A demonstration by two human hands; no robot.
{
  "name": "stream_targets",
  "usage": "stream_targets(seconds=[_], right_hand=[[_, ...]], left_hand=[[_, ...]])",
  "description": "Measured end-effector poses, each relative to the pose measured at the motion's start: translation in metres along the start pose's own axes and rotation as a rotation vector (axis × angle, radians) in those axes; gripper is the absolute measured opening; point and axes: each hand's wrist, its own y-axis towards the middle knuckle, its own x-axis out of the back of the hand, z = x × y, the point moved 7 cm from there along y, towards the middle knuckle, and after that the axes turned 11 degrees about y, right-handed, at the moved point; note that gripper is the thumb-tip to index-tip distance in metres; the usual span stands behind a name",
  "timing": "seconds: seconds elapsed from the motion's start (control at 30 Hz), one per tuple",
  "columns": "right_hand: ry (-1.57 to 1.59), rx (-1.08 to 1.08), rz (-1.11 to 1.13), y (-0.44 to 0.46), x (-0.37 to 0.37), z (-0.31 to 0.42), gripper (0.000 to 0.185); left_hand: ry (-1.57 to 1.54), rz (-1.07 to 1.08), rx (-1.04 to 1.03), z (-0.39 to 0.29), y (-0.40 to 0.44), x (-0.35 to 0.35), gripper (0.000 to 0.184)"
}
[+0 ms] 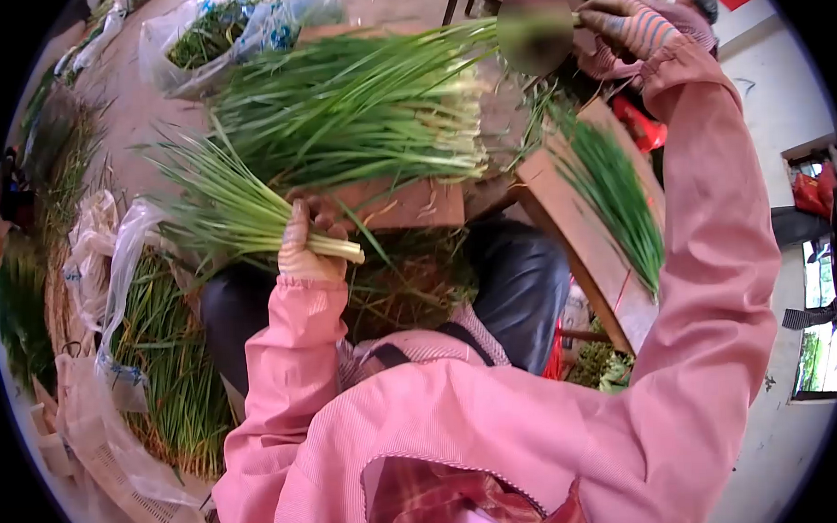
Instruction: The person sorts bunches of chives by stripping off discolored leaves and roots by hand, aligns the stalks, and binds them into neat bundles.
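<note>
My left hand (309,245), in a striped glove, is closed around the pale stem ends of a bunch of garlic chives (241,198); the leaves fan out to the upper left. At the upper right my gloved right hand (627,28) is pinched on the ends of some long chives, which stretch left over the pile. A round blur hides part of them next to the fingers. Between the hands, a large pile of garlic chives (340,112) lies on a low wooden board (416,204), white ends pointing right.
A second wooden bench (535,174) at right carries a smaller row of chives (610,195). On the left, more chives (168,362) lie by clear plastic bags (127,244). A plastic bag of greens (181,71) sits at the back. Another person (696,12) is partly visible behind my right hand.
</note>
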Motion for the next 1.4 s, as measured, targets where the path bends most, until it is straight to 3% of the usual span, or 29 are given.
stream_targets(seconds=[0.07,0.2,0.3,0.33,0.37,0.43,0.5,0.6,0.7,0.73,0.77,0.83,0.9,0.97,1.0,1.03,1.1,1.13,1.27,1.3,1.37,1.4], right_hand=[[-0.147,-0.019,-0.133,-0.017,0.022,0.036,0.031],[0.256,0.175,-0.557,-0.048,0.039,0.043,0.025],[0.687,0.308,-0.697,-0.047,0.051,0.015,0.018],[0.807,0.389,-0.675,-0.048,0.043,0.008,0.016],[0.733,0.421,-0.583,-0.050,0.022,0.010,0.021],[0.652,0.354,-0.211,-0.038,-0.037,-0.020,0.031],[0.658,0.131,-0.091,-0.057,-0.105,-0.032,0.038],[0.780,0.169,-0.087,-0.086,-0.181,-0.060,0.037],[0.686,0.253,-0.024,-0.114,-0.238,-0.068,0.035],[0.437,0.427,-0.028,-0.122,-0.249,-0.067,0.035],[0.180,0.597,-0.033,-0.131,-0.263,-0.066,0.035],[0.146,0.524,0.076,-0.139,-0.288,-0.078,0.036],[0.378,0.503,0.148,-0.148,-0.294,-0.073,0.037],[1.024,0.041,0.425,-0.148,-0.315,-0.096,0.038],[1.077,-0.154,0.469,-0.145,-0.319,-0.114,0.040],[1.086,-0.153,0.473,-0.140,-0.321,-0.117,0.040],[1.435,-0.526,0.502,-0.141,-0.335,-0.130,0.055],[1.381,-0.533,0.436,-0.131,-0.352,-0.141,0.062],[1.192,-0.255,0.191,-0.104,-0.362,-0.125,0.016],[1.194,-0.251,0.196,-0.100,-0.363,-0.130,0.016],[0.622,-0.056,0.156,-0.099,-0.349,-0.145,0.015],[0.489,-0.051,0.196,-0.107,-0.350,-0.158,0.014]], left_hand=[[-0.026,-0.001,0.019,0.005,-0.002,0.000,0.016],[-0.105,-0.032,0.098,0.015,-0.008,0.004,0.019],[-0.105,0.049,0.099,0.024,-0.009,0.006,0.021],[-0.076,0.016,0.116,0.028,-0.009,0.011,0.023],[-0.067,-0.013,0.135,0.033,-0.011,0.010,0.024],[-0.008,0.014,0.134,0.046,-0.009,0.004,0.024],[0.047,0.026,0.154,0.048,-0.019,-0.017,0.026],[0.223,0.027,0.153,0.059,-0.019,-0.028,0.032],[0.397,-0.054,0.238,0.077,-0.013,-0.017,0.039],[0.489,-0.083,0.160,0.075,-0.013,-0.013,0.042],[0.543,0.122,0.327,0.082,-0.013,-0.010,0.044],[0.370,0.034,0.236,0.082,-0.013,-0.013,0.040],[0.423,0.050,0.202,0.077,-0.016,-0.012,0.040],[0.495,0.126,0.112,0.067,-0.016,-0.018,0.041],[0.425,0.386,0.047,0.063,-0.019,-0.043,0.049],[0.447,0.379,0.031,0.060,-0.020,-0.042,0.048],[0.488,0.263,0.035,0.056,-0.022,-0.032,0.045],[0.495,0.228,0.038,0.054,-0.024,-0.029,0.044],[0.514,0.145,0.042,0.043,-0.026,-0.025,0.038],[0.512,0.128,0.030,0.034,-0.022,-0.023,0.037],[0.525,0.090,-0.007,0.009,-0.006,-0.015,0.034],[0.529,0.071,-0.029,-0.004,0.001,-0.010,0.033]])
